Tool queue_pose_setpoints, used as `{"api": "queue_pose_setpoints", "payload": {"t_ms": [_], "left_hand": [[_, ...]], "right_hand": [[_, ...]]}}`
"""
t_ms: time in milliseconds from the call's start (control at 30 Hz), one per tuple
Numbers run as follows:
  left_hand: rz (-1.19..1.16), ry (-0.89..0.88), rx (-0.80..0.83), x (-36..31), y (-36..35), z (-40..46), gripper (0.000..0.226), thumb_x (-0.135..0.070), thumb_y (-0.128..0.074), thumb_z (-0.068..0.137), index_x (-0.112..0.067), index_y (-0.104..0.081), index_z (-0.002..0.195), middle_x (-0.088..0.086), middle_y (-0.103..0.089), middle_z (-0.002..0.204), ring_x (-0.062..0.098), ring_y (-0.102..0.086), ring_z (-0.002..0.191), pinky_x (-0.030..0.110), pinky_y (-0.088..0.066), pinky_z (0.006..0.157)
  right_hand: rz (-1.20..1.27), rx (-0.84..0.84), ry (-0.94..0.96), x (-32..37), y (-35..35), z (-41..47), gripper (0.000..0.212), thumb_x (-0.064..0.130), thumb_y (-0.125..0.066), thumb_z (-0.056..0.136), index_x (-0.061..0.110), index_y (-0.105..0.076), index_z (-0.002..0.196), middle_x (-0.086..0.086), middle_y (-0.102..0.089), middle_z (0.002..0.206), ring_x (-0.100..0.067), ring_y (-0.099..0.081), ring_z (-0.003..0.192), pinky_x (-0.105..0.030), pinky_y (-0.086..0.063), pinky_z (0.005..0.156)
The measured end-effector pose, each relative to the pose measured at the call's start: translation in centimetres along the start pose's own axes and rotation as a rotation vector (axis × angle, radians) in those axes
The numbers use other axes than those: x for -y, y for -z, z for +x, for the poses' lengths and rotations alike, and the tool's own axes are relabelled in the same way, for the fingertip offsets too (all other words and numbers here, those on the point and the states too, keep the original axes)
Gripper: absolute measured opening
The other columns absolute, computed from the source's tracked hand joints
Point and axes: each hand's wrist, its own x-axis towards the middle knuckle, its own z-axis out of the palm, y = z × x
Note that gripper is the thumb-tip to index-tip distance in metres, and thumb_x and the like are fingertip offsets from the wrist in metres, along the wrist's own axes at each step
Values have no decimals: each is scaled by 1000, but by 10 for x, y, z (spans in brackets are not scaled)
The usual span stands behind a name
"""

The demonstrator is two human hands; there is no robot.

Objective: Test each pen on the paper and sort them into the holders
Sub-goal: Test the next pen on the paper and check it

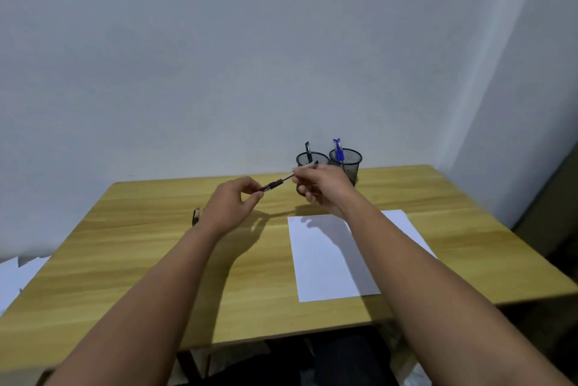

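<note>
Nearest the person, along the front edge toward the right corner, a white sheet of paper (331,257) lies flat on the table (150,276). It sits square under the right forearm, probably so a pen tip can drop straight onto it for a test stroke. No marks can be made out on it.

Above the middle of the table both hands share one pen (283,180), held in the air and not touching the wood. The left hand (233,202) pinches the lower, dark end between thumb and forefinger, its other fingers loosely curled. The right hand (322,187) curls its fingers round the upper, pale end. A pull from both ends like this suits taking off a cap or putting one on; which of the two cannot be told. The pen slants up from left to right, its top end overlapping the holders in this view.

Just left of the left wrist another pen (196,216) lies on the table, apparently waiting its turn.

At the back edge, right of centre, two black mesh holders stand side by side, touching or nearly so. The left holder (308,159) has a dark pen (308,149) upright in it; the right holder (349,162) has a blue pen (337,149). So sorting looks under way, perhaps by ink colour.

Off the left edge, lower down, lie more white sheets (17,279).
</note>
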Motion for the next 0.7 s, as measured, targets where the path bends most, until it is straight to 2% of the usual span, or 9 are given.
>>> {"api": "queue_pose_setpoints", "payload": {"t_ms": [67, 133, 200, 300, 367, 433, 500, 600, 700], "left_hand": [[-92, 2, 61, -23, -17, 8, 6, -20, -72, 93, -17, -75, 96, -8, -76, 92, 4, -69, 88, 15, -46, 73], [-161, 14, 114, -43, -30, 14, 9, -20, -72, 93, -13, -76, 94, -7, -75, 81, 4, -66, 72, 13, -43, 64], [-188, 39, 179, -60, -39, 16, 21, -21, -69, 96, -4, -75, 86, -10, -61, 57, 1, -46, 49, 15, -33, 49], [-187, 57, 251, -76, -48, 19, 36, -26, -66, 99, -7, -71, 69, -11, -44, 40, 5, -30, 39, 21, -25, 45], [-159, 58, 332, -78, -46, 20, 36, -29, -65, 99, -17, -72, 66, -12, -50, 43, 3, -34, 41, 21, -29, 47], [-130, 97, 388, -62, -40, 17, 32, -33, -67, 97, -18, -76, 70, -12, -60, 52, 3, -44, 48, 20, -34, 52], [-96, 171, 306, -33, -35, 11, 28, -36, -68, 96, -17, -80, 78, -8, -67, 62, 7, -53, 57, 24, -39, 56], [148, 259, 132, 12, -35, 3, 25, -40, -64, 97, -23, -79, 88, -4, -73, 74, 16, -66, 72, 32, -54, 68], [548, 189, 83, 39, -43, -2, 24, -40, -54, 98, -29, -76, 102, 1, -73, 93, 28, -67, 91, 41, -57, 78]], "right_hand": [[31, -56, 18, -3, 3, -3, 10, 25, -78, 97, 16, -76, 93, 5, -71, 74, -6, -59, 53, -17, -45, 46], [39, -98, 65, -5, 5, -7, 15, 27, -71, 102, 15, -76, 96, 8, -64, 66, -5, -53, 48, -17, -41, 45], [28, -153, 109, -8, 8, -8, 20, 26, -65, 106, 13, -73, 93, 7, -57, 60, -5, -48, 44, -17, -36, 42], [71, -288, 103, -12, 14, -2, 26, 20, -60, 107, 13, -67, 84, 4, -47, 56, -7, -38, 39, -17, -27, 39], [228, -447, 56, -11, 31, 6, 28, 14, -58, 105, 13, -64, 78, 2, -44, 55, -6, -33, 33, -15, -22, 36], [406, -640, 13, -5, 65, 12, 26, 11, -54, 103, 13, -60, 78, -1, -40, 57, -7, -28, 27, -14, -18, 35], [361, -745, 24, 2, 102, 15, 21, 14, -55, 101, 15, -61, 81, -1, -40, 60, -8, -28, 29, -13, -18, 37], [171, -739, 109, 7, 128, 14, 27, 21, -64, 102, 15, -62, 76, -1, -52, 62, -11, -40, 39, -15, -24, 37], [10, -665, 173, -3, 121, 12, 26, 22, -74, 98, 15, -63, 76, -1, -61, 62, -12, -49, 42, -19, -33, 39]]}}
